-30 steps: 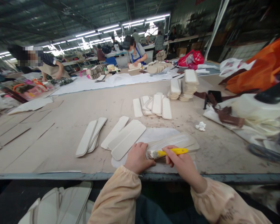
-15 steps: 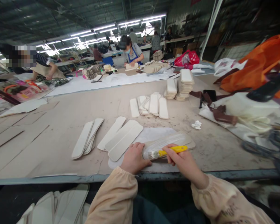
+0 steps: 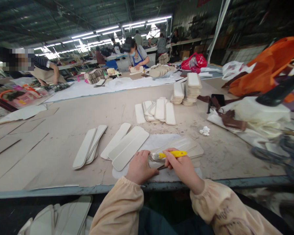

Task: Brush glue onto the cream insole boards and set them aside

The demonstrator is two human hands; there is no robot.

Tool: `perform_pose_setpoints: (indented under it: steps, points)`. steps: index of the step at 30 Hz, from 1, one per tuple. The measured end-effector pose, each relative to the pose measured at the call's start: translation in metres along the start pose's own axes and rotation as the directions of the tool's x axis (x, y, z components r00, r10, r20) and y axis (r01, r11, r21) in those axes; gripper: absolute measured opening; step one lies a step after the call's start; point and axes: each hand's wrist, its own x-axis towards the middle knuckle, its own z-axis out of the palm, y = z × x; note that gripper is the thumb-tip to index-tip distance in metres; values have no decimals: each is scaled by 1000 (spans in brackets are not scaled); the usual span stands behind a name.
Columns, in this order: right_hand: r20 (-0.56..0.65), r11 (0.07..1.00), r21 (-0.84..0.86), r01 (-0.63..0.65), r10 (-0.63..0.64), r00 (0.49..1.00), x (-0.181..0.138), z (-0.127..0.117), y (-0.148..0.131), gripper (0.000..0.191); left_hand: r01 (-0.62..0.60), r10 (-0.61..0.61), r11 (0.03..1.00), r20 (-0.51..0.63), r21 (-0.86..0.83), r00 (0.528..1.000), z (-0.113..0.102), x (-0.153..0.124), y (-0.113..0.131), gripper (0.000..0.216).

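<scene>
My right hand [image 3: 180, 164] is closed around the yellow handle of a brush [image 3: 172, 154]. White, wet-looking paste clings to the bristles, which rest at the left end of a pale rounded strip [image 3: 183, 143]. That strip has a glossy smear along it and lies over other strips, on a whitish sheet [image 3: 159, 139]. My left hand [image 3: 139, 167] grips the strip's left end between thumb and fingers, and its fingertips are partly hidden. Just left of this hand, wide pale strips [image 3: 129, 147] overlap on the table.
Further left lies another bunch of strips [image 3: 89, 147]. Beyond my hands are a spread pile [image 3: 159, 109] and tall stacks [image 3: 192, 89]. A crumpled white scrap [image 3: 205, 131], a white jug [image 3: 262, 109] and an orange bag [image 3: 267, 71] lie right. Co-workers stand across the table.
The brush in my right hand has moved left and slightly up, towards the strip's left end by my left hand. My left hand keeps its hold. The view has shifted slightly.
</scene>
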Motion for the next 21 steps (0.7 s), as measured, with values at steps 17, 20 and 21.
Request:
perform_pose_setpoints:
  steps: [17, 20, 21]
  points:
    - [-77, 997, -70, 32, -37, 996, -4, -27, 7, 42, -4, 3, 1000, 35, 27, 999, -1, 3, 0, 64]
    - [-232, 962, -269, 34, -99, 968, 6, -68, 9, 46, -23, 22, 999, 38, 28, 999, -2, 3, -1, 63]
    - [-285, 942, -336, 24, -126, 950, 9, -82, 10, 45, -23, 22, 999, 38, 30, 999, -2, 3, -1, 63]
